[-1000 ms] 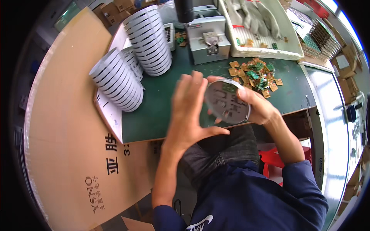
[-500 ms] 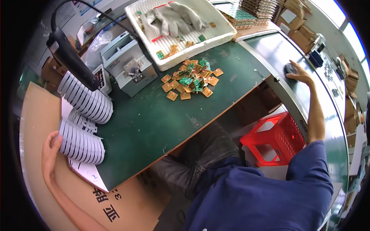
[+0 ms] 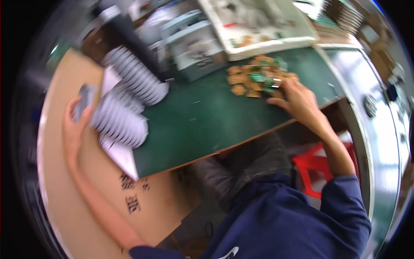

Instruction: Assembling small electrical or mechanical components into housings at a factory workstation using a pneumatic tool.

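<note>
At the far left, my left hand [image 3: 74, 125] is closed around a thin grey-white piece [image 3: 84, 102], its outline smeared by motion. It is beside a slanting stack of white, ring-edged plastic parts [image 3: 120, 122]; a second such stack [image 3: 136, 75] stands farther back. On the green tabletop, small tan and green circuit boards [image 3: 250, 77] lie in a loose pile. My right hand [image 3: 299, 100] reaches to the pile's right edge, thumb apart from the bent fingers. The fingertips touch or hover over the boards; blur hides which.
Behind the boards sits a white foam tray [image 3: 271, 44] holding grey gloves and loose boards. A grey machine [image 3: 194, 45] and a black lamp-like arm [image 3: 129, 43] stand left of it. Cardboard [image 3: 56, 142] covers the left side; a red stool [image 3: 315, 166] is below right.
My right hand has left the black mouse on the right-hand table and come across to the boards. The left hand now holds a grey-white piece, lifted off beside the stack. The view has shifted.
</note>
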Demonstrator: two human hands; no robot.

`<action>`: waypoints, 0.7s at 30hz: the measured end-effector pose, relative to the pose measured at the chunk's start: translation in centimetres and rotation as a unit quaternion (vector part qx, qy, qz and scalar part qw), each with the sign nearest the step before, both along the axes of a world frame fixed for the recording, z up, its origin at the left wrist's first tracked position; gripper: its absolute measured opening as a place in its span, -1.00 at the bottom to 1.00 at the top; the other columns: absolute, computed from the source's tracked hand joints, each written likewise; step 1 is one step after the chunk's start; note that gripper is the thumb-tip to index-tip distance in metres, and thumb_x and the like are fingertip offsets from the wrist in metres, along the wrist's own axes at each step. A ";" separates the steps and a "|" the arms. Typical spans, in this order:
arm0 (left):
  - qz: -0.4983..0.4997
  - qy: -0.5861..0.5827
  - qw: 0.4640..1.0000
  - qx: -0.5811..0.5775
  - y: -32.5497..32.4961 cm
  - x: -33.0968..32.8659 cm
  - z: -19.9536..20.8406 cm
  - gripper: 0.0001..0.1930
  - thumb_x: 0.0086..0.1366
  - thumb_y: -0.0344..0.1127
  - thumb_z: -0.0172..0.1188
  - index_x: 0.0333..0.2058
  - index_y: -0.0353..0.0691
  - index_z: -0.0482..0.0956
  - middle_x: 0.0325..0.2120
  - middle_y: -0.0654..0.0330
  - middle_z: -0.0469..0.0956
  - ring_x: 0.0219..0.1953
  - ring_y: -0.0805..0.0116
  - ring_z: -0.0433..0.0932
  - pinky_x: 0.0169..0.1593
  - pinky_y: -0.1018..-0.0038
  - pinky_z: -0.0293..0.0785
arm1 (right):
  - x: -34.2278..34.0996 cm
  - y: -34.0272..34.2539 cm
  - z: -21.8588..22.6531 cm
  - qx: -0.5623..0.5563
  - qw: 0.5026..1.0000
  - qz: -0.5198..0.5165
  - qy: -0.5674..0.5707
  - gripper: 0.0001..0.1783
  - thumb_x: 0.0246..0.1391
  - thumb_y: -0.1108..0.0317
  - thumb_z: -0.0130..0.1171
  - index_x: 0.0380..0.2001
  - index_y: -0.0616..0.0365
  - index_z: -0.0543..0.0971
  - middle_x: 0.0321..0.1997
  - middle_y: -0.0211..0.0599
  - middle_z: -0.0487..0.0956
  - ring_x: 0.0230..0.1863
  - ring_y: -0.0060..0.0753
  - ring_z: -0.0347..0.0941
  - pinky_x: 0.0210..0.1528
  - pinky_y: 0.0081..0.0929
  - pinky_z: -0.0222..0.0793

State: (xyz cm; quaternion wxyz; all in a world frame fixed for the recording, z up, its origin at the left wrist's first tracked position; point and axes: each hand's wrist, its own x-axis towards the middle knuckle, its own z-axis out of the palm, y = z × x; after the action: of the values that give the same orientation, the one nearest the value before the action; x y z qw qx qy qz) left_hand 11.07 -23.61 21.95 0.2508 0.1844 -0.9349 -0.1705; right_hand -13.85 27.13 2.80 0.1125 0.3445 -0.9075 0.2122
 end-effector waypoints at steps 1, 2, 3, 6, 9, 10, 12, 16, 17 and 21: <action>0.006 0.035 0.997 -0.066 2.7 0.0 -0.9 -0.44 0.25 -0.19 0.44 0.13 -0.30 0.49 0.06 0.05 0.51 0.20 0.19 0.42 0.33 0.32 0.26 | 0.0 0.1 -0.2 -0.007 1.000 -0.018 -0.012 -0.53 0.08 0.11 0.42 -0.11 0.16 0.48 -0.15 -0.07 0.55 -0.07 0.11 0.56 -0.10 -0.09 0.48; -0.012 0.051 0.998 -0.031 5.7 -1.2 -2.2 -0.42 0.18 -0.20 0.48 0.11 -0.28 0.49 0.11 0.03 0.49 0.25 0.17 0.40 0.34 0.30 0.25 | -1.1 1.6 -1.7 0.000 1.000 -0.020 -0.020 -0.58 0.05 0.20 0.46 -0.16 0.15 0.48 -0.20 -0.10 0.56 -0.13 0.05 0.57 -0.11 -0.14 0.48; -0.023 0.065 0.998 -0.001 8.8 -1.2 -2.7 -0.40 0.12 -0.22 0.52 0.10 -0.26 0.50 0.16 0.00 0.47 0.29 0.14 0.38 0.36 0.28 0.24 | -1.2 2.4 -1.6 -0.049 0.998 0.021 -0.041 -0.62 0.03 0.28 0.47 -0.21 0.17 0.49 -0.26 -0.13 0.57 -0.21 -0.03 0.57 -0.15 -0.20 0.49; -0.063 0.066 0.993 0.070 14.7 0.0 -6.3 -0.31 -0.05 -0.20 0.60 0.06 -0.20 0.49 0.28 -0.06 0.37 0.36 0.04 0.33 0.38 0.21 0.25 | -0.7 1.9 0.5 -0.066 0.992 0.059 -0.093 -0.72 0.08 0.41 0.41 -0.21 0.19 0.52 -0.31 -0.21 0.55 -0.33 -0.20 0.53 -0.21 -0.31 0.47; -0.101 0.049 0.993 0.047 17.7 -0.4 -12.2 -0.24 -0.11 -0.20 0.65 0.07 -0.20 0.45 0.29 -0.14 0.34 0.32 -0.11 0.34 0.35 0.12 0.31 | -0.4 1.2 0.9 -0.063 0.988 0.085 -0.114 -0.72 0.14 0.49 0.31 -0.07 0.19 0.57 -0.32 -0.27 0.53 -0.36 -0.32 0.48 -0.25 -0.40 0.44; -0.111 0.048 0.991 0.058 18.6 -1.0 -14.0 -0.22 -0.10 -0.18 0.65 0.09 -0.20 0.44 0.28 -0.14 0.34 0.30 -0.12 0.35 0.33 0.11 0.34 | 0.1 1.0 1.0 -0.064 0.990 0.078 -0.103 -0.69 0.15 0.49 0.30 -0.01 0.19 0.58 -0.32 -0.26 0.54 -0.35 -0.33 0.49 -0.26 -0.40 0.44; -0.127 0.049 0.988 0.079 20.2 -2.3 -16.6 -0.14 -0.07 -0.16 0.64 0.18 -0.19 0.38 0.26 -0.12 0.35 0.26 -0.13 0.38 0.28 0.09 0.39 | 0.0 1.3 1.2 -0.028 0.991 0.077 -0.109 -0.63 0.18 0.48 0.29 0.07 0.18 0.58 -0.29 -0.26 0.56 -0.32 -0.35 0.51 -0.21 -0.41 0.47; -0.135 0.024 0.989 0.054 21.2 -4.5 -19.6 -0.01 -0.06 -0.07 0.64 0.31 -0.20 0.30 0.26 -0.06 0.36 0.25 -0.10 0.38 0.28 0.09 0.39 | 1.5 0.2 2.9 -0.124 0.968 0.055 -0.210 -0.68 0.17 0.49 0.31 0.01 0.20 0.59 -0.21 -0.37 0.59 -0.22 -0.51 0.51 -0.07 -0.52 0.47; -0.127 0.016 0.991 0.043 21.3 -4.8 -19.7 0.00 -0.06 -0.05 0.63 0.32 -0.21 0.30 0.26 -0.06 0.36 0.25 -0.10 0.38 0.27 0.09 0.39 | 2.0 -0.3 3.1 -0.191 0.946 0.072 -0.253 -0.70 0.16 0.50 0.33 -0.02 0.21 0.60 -0.21 -0.44 0.57 -0.19 -0.57 0.49 -0.04 -0.55 0.44; -0.136 -0.065 0.988 -0.014 21.1 -5.5 -18.5 -0.02 -0.02 -0.02 0.59 0.33 -0.28 0.32 0.24 -0.07 0.36 0.22 -0.09 0.39 0.25 0.10 0.40 | 3.2 -3.1 2.5 -0.323 0.850 0.139 -0.393 -0.67 0.07 0.59 0.40 -0.09 0.19 0.61 -0.23 -0.56 0.48 -0.14 -0.75 0.41 -0.01 -0.69 0.38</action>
State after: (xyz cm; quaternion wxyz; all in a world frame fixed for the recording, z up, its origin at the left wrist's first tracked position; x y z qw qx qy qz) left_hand 5.60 -2.47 3.43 0.1668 0.0627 -0.9677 -0.1782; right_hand -10.67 24.00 5.26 -0.1799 0.2994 -0.6989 0.6241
